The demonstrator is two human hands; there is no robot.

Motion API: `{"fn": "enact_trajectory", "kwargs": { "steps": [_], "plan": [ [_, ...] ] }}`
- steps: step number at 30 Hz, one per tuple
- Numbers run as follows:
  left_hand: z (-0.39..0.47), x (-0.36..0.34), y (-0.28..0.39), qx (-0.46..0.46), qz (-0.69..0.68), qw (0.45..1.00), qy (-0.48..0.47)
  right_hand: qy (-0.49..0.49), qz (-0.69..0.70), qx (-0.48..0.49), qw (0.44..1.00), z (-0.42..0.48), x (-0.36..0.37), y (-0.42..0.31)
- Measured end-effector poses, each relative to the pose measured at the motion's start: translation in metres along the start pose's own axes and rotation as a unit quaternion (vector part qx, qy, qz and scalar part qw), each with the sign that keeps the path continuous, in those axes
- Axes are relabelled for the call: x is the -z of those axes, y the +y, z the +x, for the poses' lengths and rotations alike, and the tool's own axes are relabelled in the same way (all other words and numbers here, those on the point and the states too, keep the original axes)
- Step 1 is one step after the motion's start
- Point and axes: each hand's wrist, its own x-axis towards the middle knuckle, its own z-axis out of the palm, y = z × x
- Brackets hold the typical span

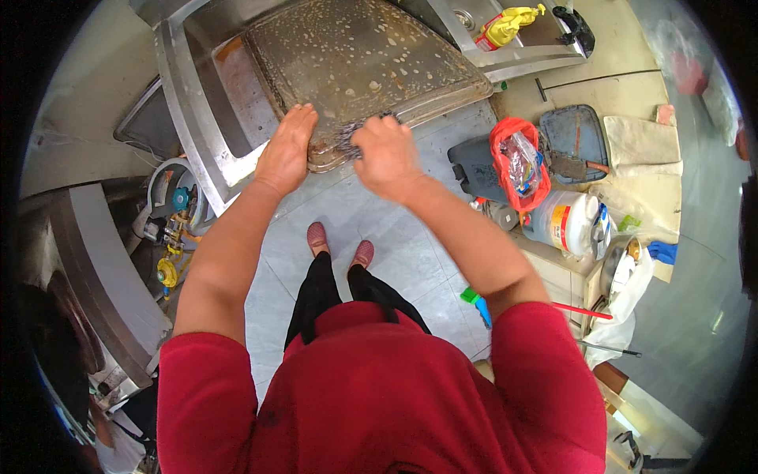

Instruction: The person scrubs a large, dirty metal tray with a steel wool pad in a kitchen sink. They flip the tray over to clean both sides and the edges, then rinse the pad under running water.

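Note:
A large metal baking tray (361, 56), wet and spotted with brown grime and pale foam, lies tilted across the stainless steel sink (228, 127). Its near corner juts out over the floor. My left hand (290, 145) grips the tray's near left edge, fingers together on top; its thumb is hard to make out. In my right hand (388, 154) is a steel wool scrubber (349, 139), pressed against the tray's rim near that corner. Part of the scrubber is hidden under my fingers.
A yellow bottle (503, 29) lies at the second basin. To the right stand a bin with a red bag (503, 127) and a white plastic jug (565, 222). A gas cylinder (169, 198) with a yellow regulator (167, 272) stands left. A green-and-blue brush (477, 302) is low on the right.

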Motion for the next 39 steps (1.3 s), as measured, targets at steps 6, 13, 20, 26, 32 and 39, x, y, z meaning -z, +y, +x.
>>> {"fn": "enact_trajectory", "kwargs": {
  "steps": [6, 13, 20, 26, 32, 39],
  "plan": [
    [0.01, -0.002, 0.007, 0.003, -0.001, 1.0, -0.017, 0.101, -0.14, -0.144, 0.974, 0.003, 0.019, 0.092],
    [0.002, 0.002, 0.0, 0.005, 0.001, 1.0, -0.006, 0.056, -0.021, -0.002, 0.998, 0.001, -0.01, -0.03],
    [0.011, 0.001, 0.006, 0.011, 0.002, 1.0, -0.01, 0.01, -0.181, -0.12, 0.976, 0.008, 0.022, 0.059],
    [0.001, -0.002, -0.004, 0.001, -0.003, 1.0, 0.012, 0.018, -0.05, -0.011, 0.999, 0.005, -0.009, -0.039],
    [0.01, 0.0, 0.006, 0.001, -0.013, 1.0, 0.002, 0.042, -0.227, -0.112, 0.967, 0.008, 0.023, 0.065],
    [0.002, 0.0, -0.003, 0.005, -0.004, 1.0, 0.012, 0.044, -0.078, 0.013, 0.996, 0.012, -0.01, -0.042]
  ]
}}
